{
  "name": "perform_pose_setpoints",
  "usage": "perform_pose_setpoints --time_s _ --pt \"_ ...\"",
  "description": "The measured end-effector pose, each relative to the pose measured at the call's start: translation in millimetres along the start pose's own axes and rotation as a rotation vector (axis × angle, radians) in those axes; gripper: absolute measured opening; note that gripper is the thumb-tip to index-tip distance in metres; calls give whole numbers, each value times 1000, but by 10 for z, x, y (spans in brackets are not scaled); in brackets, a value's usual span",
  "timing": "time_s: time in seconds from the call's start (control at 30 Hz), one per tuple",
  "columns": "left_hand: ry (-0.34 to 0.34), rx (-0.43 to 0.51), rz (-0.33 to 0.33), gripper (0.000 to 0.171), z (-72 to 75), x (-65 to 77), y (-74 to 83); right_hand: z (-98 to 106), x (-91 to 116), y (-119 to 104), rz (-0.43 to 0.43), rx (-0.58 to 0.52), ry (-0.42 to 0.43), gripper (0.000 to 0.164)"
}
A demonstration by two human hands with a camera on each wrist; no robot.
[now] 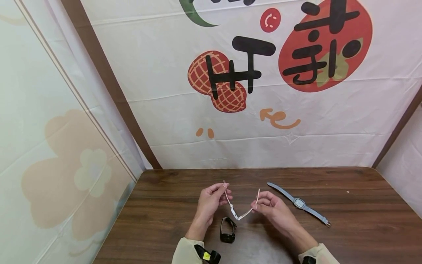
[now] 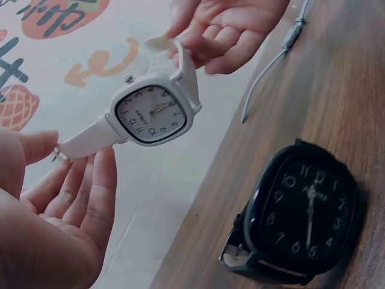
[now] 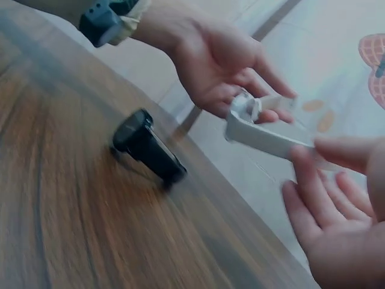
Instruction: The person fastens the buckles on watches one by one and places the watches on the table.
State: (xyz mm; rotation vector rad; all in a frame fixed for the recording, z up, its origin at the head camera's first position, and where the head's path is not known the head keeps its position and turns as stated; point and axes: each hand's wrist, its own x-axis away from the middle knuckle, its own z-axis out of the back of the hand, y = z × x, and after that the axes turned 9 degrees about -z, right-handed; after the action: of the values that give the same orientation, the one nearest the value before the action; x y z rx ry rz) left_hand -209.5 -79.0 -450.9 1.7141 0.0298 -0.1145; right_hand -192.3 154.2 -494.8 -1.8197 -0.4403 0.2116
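Between the two hands a white wristwatch (image 2: 151, 111) is held up, its strap unfastened and spread into a V in the head view. My left hand (image 1: 210, 201) pinches the buckle end of the strap between thumb and fingers. The other strap (image 3: 271, 139) is pinched by my right hand (image 1: 277, 212). The square dial with dark numerals faces the left wrist camera. Just below the white watch, a black wristwatch (image 1: 227, 234) stands on the table with its strap closed in a loop.
A light blue wristwatch (image 1: 299, 203) lies stretched out, strap open, to the right of my right hand. The brown wood table (image 1: 158, 220) meets a white printed curtain (image 1: 165, 121) at its back edge. A tiny pale speck (image 1: 347, 191) lies at the right.
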Motion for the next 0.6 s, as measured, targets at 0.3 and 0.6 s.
perform_pose_setpoints --time_s 0.3,0.6 --pt "-78 -28 -3 35 -88 30 -55 -157 -23 -54 82 48 217 24" --pt "-91 -41 -12 32 -111 36 -81 -196 -3 -95 141 141 194 30"
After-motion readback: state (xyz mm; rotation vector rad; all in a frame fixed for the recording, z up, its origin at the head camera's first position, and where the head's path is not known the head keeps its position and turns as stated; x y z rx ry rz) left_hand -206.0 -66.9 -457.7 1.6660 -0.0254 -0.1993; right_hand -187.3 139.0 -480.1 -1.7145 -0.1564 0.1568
